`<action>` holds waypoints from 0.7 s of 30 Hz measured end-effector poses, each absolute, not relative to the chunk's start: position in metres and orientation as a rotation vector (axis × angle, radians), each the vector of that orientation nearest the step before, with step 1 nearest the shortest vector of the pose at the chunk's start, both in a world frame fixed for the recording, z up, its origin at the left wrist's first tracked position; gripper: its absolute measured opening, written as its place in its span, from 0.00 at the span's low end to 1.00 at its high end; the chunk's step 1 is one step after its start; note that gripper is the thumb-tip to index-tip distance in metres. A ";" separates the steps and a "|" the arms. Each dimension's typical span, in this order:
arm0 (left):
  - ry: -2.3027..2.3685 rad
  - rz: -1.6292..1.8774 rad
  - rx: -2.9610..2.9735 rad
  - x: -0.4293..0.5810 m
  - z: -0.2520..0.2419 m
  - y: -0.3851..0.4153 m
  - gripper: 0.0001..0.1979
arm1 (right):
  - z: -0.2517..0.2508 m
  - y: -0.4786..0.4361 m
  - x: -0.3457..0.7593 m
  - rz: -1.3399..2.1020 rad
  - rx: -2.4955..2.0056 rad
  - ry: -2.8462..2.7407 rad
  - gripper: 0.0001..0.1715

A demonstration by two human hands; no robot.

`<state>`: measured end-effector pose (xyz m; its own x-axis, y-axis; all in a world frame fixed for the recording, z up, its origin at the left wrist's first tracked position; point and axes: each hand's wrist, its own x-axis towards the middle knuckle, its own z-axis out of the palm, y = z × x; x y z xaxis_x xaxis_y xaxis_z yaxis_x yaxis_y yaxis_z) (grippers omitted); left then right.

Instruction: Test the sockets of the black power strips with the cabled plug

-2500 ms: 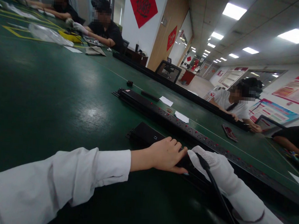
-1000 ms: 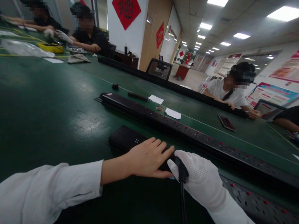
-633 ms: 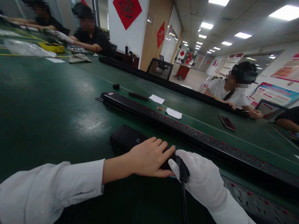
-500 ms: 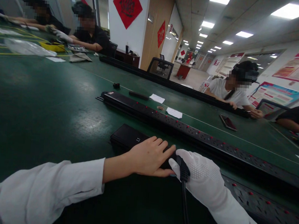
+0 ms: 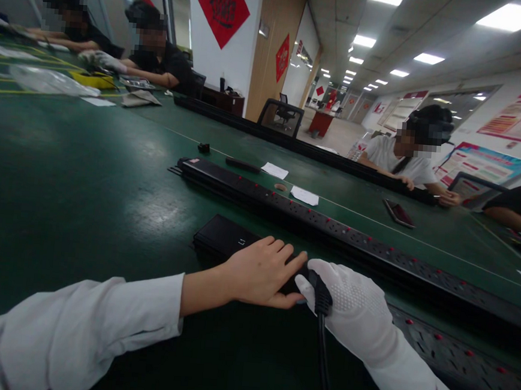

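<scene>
A long black power strip (image 5: 223, 235), marked "L1" near its far left end, lies on the green table before me. My bare left hand (image 5: 263, 273) is wrapped over it, fingers across the top and thumb along the near side. In its white glove, my right hand (image 5: 353, 307) grips a black power plug (image 5: 322, 293) against the strip, just right of my left hand. From the plug a thick black cord (image 5: 326, 362) runs down toward me. My gloved hand hides the plug's front, so I cannot tell how deep it sits. Sockets with red dots (image 5: 439, 337) show right of my glove.
A second power strip (image 5: 313, 216) lies parallel behind mine. Beyond it are paper slips (image 5: 304, 195), a phone (image 5: 398, 213) and a long black bar (image 5: 256, 130). A co-worker (image 5: 417, 147) handles that bar's right end; others sit at far left and right.
Both hands keep their holds on the strip and the plug. The whole view has shifted very slightly; nothing else visibly differs.
</scene>
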<state>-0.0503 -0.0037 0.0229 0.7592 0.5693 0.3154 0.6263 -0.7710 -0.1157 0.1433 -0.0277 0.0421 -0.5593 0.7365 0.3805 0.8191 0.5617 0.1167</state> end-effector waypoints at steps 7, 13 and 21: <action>-0.937 -0.395 -2.737 -0.051 0.024 -0.003 0.33 | 0.040 -0.027 0.144 -0.402 -1.294 -2.507 0.14; -0.937 -0.397 -2.736 -0.050 0.023 -0.003 0.33 | 0.037 -0.027 0.146 -0.474 -1.274 -2.480 0.15; -0.943 -0.406 -2.748 -0.051 0.023 -0.002 0.34 | 0.040 -0.027 0.144 -0.456 -1.257 -2.481 0.14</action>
<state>-0.0512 -0.0025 0.0225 0.7576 0.5674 0.3226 0.6244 -0.7740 -0.1050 0.1444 -0.0274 0.0400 -0.5608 0.7136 0.4199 0.8162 0.5616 0.1357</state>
